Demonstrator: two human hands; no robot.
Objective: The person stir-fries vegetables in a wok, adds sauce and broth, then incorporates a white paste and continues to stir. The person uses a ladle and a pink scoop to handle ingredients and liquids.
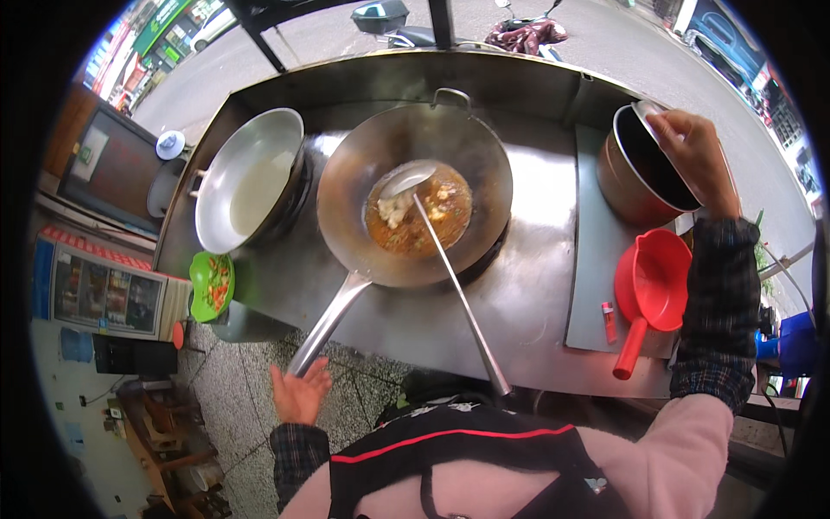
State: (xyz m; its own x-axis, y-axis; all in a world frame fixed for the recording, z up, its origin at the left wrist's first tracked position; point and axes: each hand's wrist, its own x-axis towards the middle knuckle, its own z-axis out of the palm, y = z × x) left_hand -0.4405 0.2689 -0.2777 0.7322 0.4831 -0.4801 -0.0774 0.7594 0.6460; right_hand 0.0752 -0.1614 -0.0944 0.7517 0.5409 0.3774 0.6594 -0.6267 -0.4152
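A large wok (346, 190) in the middle holds reddish-brown broth with pale lumps in it. A metal ladle (450, 268) rests in the wok, its bowl in the broth and its handle leaning over the near rim. My left hand (301, 392) is open at the end of the wok handle (330, 322), fingers spread; whether it touches is unclear. At the right, my right hand (687, 147) is closed on the edge of a metal lid (644, 110), tilted at the far right rim of a deep brown pot (635, 177). Most of the lid is hidden behind the hand.
A second pan (216, 186) with cloudy liquid stands left of the wok. A green bowl (201, 285) of chopped vegetables sits at the left edge. A red plastic scoop (653, 281) and a small red-capped bottle (609, 322) lie near my right sleeve. Metal walls border the steel counter (540, 208).
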